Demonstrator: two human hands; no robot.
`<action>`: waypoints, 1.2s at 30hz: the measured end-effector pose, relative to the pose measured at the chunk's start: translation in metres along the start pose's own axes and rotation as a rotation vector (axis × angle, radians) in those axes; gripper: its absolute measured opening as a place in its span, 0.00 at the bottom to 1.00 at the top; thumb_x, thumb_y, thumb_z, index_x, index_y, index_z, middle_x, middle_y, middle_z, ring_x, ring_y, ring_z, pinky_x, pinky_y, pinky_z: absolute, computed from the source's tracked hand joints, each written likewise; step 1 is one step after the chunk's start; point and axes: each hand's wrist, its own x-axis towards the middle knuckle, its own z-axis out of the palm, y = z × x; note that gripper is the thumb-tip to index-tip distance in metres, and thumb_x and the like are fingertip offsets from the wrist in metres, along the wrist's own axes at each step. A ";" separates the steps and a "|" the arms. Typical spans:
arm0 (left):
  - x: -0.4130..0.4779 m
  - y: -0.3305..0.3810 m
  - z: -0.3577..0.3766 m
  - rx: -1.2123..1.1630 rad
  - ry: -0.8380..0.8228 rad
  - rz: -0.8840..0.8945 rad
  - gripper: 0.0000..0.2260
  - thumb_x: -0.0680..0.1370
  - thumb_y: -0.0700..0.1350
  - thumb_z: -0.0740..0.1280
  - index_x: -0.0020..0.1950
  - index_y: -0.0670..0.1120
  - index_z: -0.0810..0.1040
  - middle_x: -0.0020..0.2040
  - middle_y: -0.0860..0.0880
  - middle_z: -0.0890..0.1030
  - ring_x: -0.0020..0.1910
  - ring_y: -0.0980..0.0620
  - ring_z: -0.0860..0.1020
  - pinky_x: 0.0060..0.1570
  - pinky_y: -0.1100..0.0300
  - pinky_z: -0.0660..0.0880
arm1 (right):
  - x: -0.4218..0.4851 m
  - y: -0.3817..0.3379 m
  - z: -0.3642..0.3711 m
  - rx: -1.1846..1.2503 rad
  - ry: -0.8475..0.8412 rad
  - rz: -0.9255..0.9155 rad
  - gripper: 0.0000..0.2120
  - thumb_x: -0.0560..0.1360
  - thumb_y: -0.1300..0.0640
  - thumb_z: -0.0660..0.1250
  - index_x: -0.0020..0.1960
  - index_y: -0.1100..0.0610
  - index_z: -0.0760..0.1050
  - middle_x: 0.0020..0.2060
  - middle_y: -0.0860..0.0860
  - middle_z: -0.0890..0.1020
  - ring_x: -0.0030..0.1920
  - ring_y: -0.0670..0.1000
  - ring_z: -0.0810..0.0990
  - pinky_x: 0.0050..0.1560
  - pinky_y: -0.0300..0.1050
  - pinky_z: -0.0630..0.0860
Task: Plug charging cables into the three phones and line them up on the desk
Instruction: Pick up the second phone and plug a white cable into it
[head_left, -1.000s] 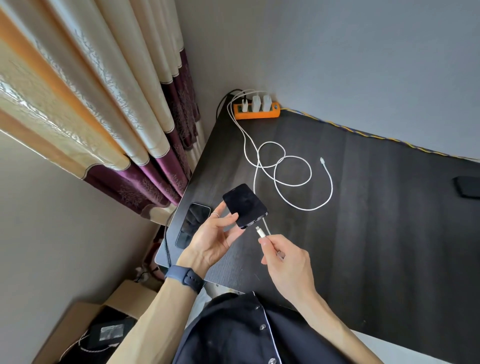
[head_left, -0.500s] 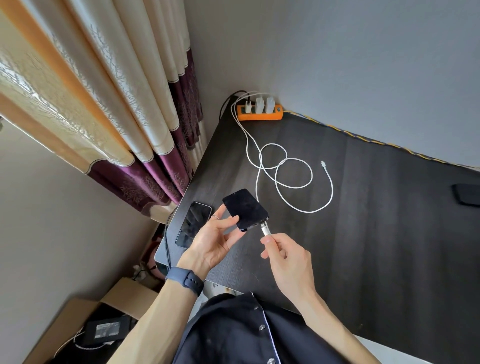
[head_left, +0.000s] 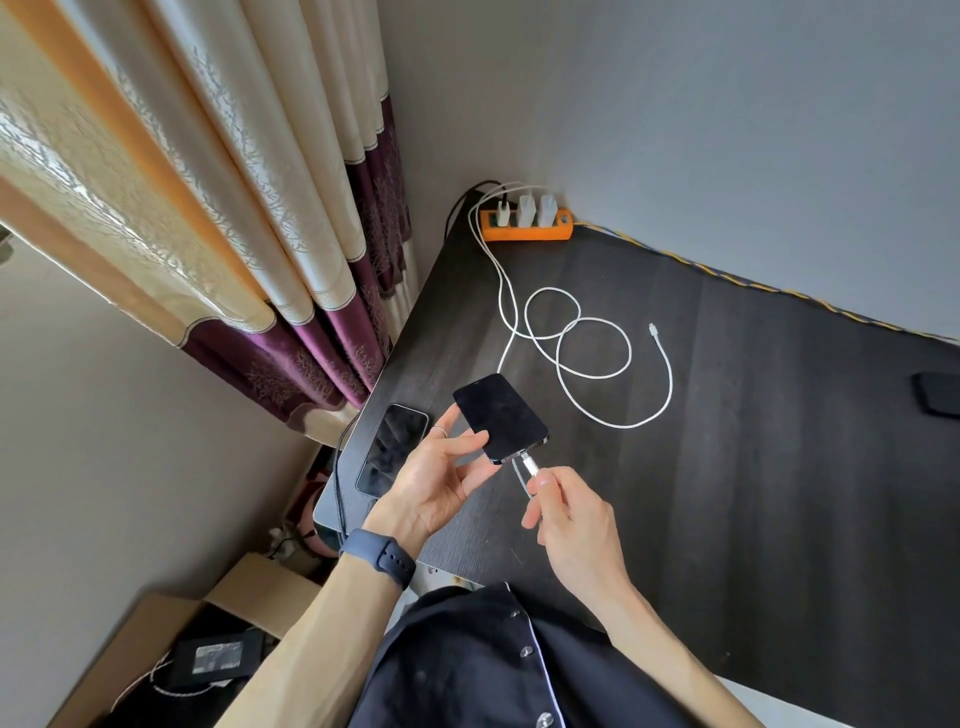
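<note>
My left hand (head_left: 441, 480) holds a black phone (head_left: 498, 415) above the dark desk (head_left: 727, 493), screen up. My right hand (head_left: 569, 519) pinches the white cable plug (head_left: 530, 464), whose tip sits at the phone's bottom port. A second black phone (head_left: 392, 448) lies flat at the desk's left edge with a dark cable running off it. A third dark phone (head_left: 937, 393) lies at the far right edge of the view. Another white cable (head_left: 597, 358) lies coiled on the desk, its free plug (head_left: 653, 329) unattached.
An orange power strip (head_left: 524, 228) with three white chargers stands in the desk's back left corner against the wall. Curtains (head_left: 234, 208) hang left of the desk. A cardboard box (head_left: 156, 649) with a power adapter sits on the floor below.
My right hand has brought the plug up from just below the phone to its bottom port. The left hand keeps its hold on the phone, nearly still.
</note>
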 end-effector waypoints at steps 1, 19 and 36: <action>0.001 0.000 -0.001 -0.003 0.000 -0.003 0.26 0.77 0.30 0.64 0.72 0.51 0.71 0.61 0.42 0.83 0.53 0.41 0.84 0.38 0.56 0.83 | 0.000 -0.001 0.000 0.014 -0.003 0.004 0.13 0.84 0.53 0.55 0.45 0.49 0.74 0.33 0.45 0.83 0.29 0.44 0.76 0.36 0.43 0.76; 0.004 -0.002 -0.001 0.116 -0.037 0.106 0.34 0.78 0.28 0.62 0.77 0.56 0.61 0.60 0.47 0.84 0.54 0.41 0.84 0.41 0.53 0.82 | 0.005 -0.013 0.003 0.143 0.047 0.165 0.15 0.83 0.55 0.57 0.43 0.56 0.79 0.23 0.51 0.78 0.24 0.43 0.76 0.29 0.29 0.71; 0.012 -0.012 -0.008 0.332 0.074 0.175 0.37 0.77 0.28 0.64 0.79 0.57 0.59 0.59 0.43 0.84 0.48 0.43 0.84 0.42 0.52 0.82 | 0.006 0.001 0.010 0.133 0.015 0.272 0.14 0.81 0.54 0.59 0.41 0.55 0.79 0.23 0.50 0.79 0.24 0.45 0.75 0.37 0.42 0.73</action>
